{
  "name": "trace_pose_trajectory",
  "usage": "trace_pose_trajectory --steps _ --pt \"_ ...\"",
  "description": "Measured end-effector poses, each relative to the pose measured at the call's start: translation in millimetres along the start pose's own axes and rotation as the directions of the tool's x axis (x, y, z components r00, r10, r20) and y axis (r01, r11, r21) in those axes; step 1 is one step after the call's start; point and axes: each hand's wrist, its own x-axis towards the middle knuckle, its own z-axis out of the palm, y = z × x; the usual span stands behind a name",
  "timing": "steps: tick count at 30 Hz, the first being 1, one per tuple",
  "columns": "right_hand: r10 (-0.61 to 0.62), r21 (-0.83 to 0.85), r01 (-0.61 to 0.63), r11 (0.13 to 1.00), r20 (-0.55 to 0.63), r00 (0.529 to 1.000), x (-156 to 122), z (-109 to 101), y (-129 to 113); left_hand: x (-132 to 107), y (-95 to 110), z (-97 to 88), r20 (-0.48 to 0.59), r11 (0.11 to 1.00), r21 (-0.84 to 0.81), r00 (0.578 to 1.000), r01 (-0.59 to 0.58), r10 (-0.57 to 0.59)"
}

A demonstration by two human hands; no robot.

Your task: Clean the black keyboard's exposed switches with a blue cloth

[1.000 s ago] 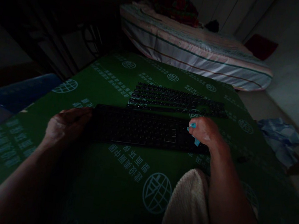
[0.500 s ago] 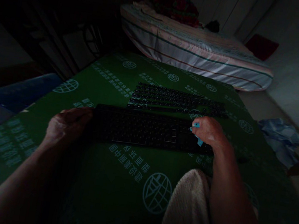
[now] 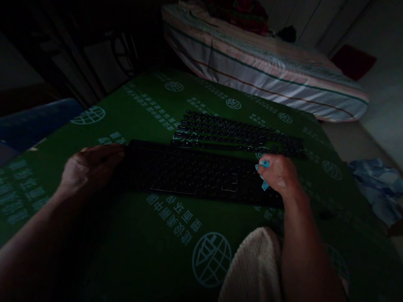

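A black keyboard (image 3: 190, 172) lies across a green printed cloth (image 3: 157, 245) in dim light. My left hand (image 3: 87, 167) grips the keyboard's left end, fingers curled on its edge. My right hand (image 3: 277, 175) rests closed over the keyboard's right end, pinching a small light-blue tool (image 3: 263, 173) whose tip sticks out past the fingers. Just behind the keyboard lie rows of loose black keycaps (image 3: 237, 135).
A cream towel (image 3: 254, 280) lies under my right forearm. A striped mattress (image 3: 263, 67) lies on the floor behind the cloth. Crumpled blue-white plastic (image 3: 380, 185) sits at the right, and a dark blue object (image 3: 28, 120) at the left.
My right hand with the blue tool shifted slightly along the keyboard's right end, first right, then back left. The left hand stayed put.
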Motion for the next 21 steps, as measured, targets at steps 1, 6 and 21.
trace_pose_trajectory --steps 1,6,21 --pt "0.005 -0.005 -0.005 1.0 0.006 1.0 -0.5 -0.3 -0.2 -0.1 1.2 -0.3 -0.003 1.0 0.009 1.0 -0.006 0.006" --pt "0.002 0.004 -0.002 1.0 0.054 0.999 -2.4 -2.9 -0.5 1.3 -0.9 1.4 0.004 0.999 0.033 1.0 0.018 -0.018" --pt "-0.016 0.001 0.016 1.0 0.034 0.999 0.2 0.4 -5.8 1.1 -0.5 0.7 0.012 0.999 0.013 0.999 0.041 -0.041"
